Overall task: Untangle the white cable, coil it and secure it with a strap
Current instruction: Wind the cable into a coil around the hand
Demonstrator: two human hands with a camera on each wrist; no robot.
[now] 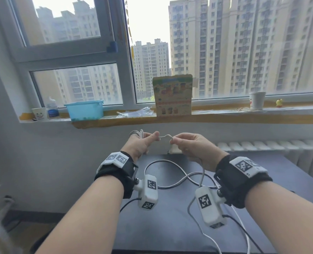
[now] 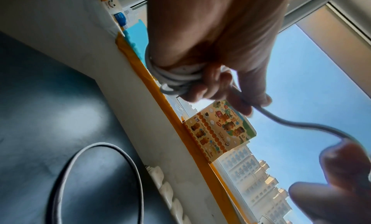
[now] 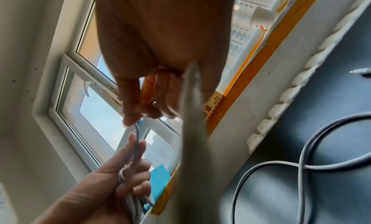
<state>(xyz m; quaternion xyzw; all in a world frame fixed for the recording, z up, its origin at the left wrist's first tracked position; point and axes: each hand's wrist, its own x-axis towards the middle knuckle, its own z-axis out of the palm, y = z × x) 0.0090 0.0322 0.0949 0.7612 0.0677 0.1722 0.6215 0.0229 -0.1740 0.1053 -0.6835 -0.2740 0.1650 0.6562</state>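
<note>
Overhead, one white cable [image 1: 165,137] pinched between two hands, left hand [image 1: 140,145] and right hand [image 1: 194,148].

1. The left hand [image 2: 210,41] curls round several turns of the thin white cable [image 2: 178,78].
2. One strand runs on from the grip to the right hand's fingertips [image 2: 345,164] at the lower right.
3. A loop of the cable lies on the dark counter [image 2: 40,100].
4. A colourful printed cardboard box [image 2: 220,130] stands on the yellow-taped windowsill [image 2: 160,109].
</note>
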